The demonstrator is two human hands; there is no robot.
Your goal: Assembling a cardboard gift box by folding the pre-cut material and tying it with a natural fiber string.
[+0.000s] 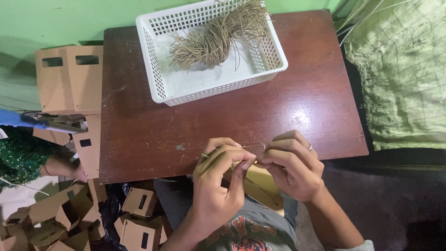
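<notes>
Item in hand: brown cardboard piece (253,179) at the surface's near edge, my left hand (218,183) and right hand (292,169) both pinched on it, threading twine. Remaining: twine bundle (218,39) in white basket (162,83), far edge. Finished boxes (139,218) heaped below the near-left corner.
</notes>
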